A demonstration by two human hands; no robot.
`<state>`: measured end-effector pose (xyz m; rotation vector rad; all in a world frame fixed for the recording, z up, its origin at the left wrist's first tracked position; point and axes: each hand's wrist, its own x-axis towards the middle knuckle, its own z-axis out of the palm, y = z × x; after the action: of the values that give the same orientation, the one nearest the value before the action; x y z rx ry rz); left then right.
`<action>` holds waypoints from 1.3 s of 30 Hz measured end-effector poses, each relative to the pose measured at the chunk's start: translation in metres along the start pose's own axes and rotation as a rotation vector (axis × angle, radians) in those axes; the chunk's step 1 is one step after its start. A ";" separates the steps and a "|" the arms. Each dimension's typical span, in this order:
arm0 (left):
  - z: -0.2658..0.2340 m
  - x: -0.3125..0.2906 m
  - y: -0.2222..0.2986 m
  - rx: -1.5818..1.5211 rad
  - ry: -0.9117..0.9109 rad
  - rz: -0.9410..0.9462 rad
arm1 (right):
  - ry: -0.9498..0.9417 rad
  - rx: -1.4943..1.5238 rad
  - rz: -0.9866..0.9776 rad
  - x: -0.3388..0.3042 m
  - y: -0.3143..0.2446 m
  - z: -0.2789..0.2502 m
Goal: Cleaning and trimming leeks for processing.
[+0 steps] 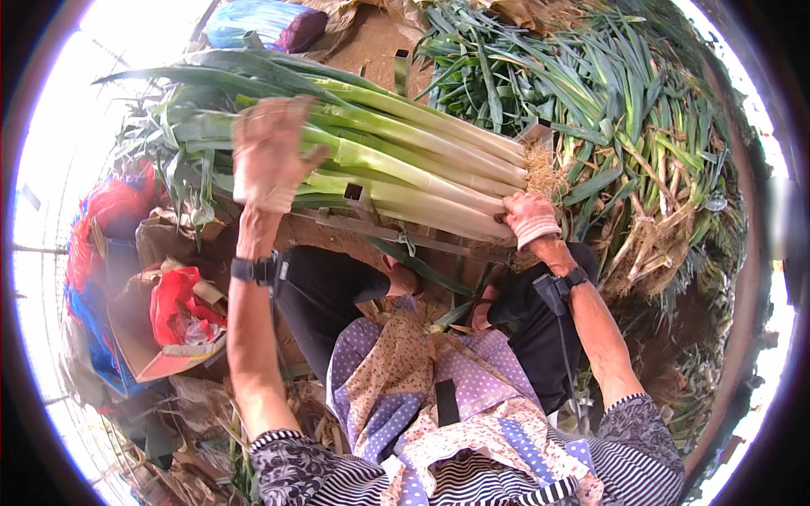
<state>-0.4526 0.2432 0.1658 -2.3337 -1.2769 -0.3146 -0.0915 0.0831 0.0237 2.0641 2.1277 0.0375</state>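
A bundle of leeks (405, 156) lies across a metal rack in front of me, green leaves to the left and white root ends to the right. My left hand (272, 156), in a pale glove and a little blurred, is over the leafy part with its thumb apart from the fingers. At the near root end, my gloved right hand (533, 219) has its fingers curled round the end of a leek. Tufts of pale roots (544, 173) stick out just beyond it.
Upright metal posts (401, 74) flank the bundle, and a rack bar (396, 234) runs above my knees. Heaped loose leeks (607, 101) fill the right. At left stand a cardboard box (126, 295) and a red plastic bag (179, 304); a blue wrapped bundle (253, 24) lies at the back.
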 end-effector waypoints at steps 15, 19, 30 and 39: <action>0.074 0.001 0.006 0.008 -0.214 0.248 | -0.049 0.197 0.194 0.006 0.007 -0.007; 0.059 -0.020 0.004 -0.162 -0.251 0.210 | -0.042 0.195 0.133 -0.001 0.004 -0.008; 0.071 -0.011 0.005 -0.319 -0.210 0.192 | -0.094 0.228 0.095 0.002 0.009 -0.003; 0.066 0.001 -0.007 -0.300 -0.529 0.270 | -0.273 0.263 0.054 -0.005 0.001 -0.015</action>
<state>-0.4585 0.2801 0.1107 -2.9357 -1.1693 0.2356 -0.0928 0.0801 0.0393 2.1176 1.9970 -0.5129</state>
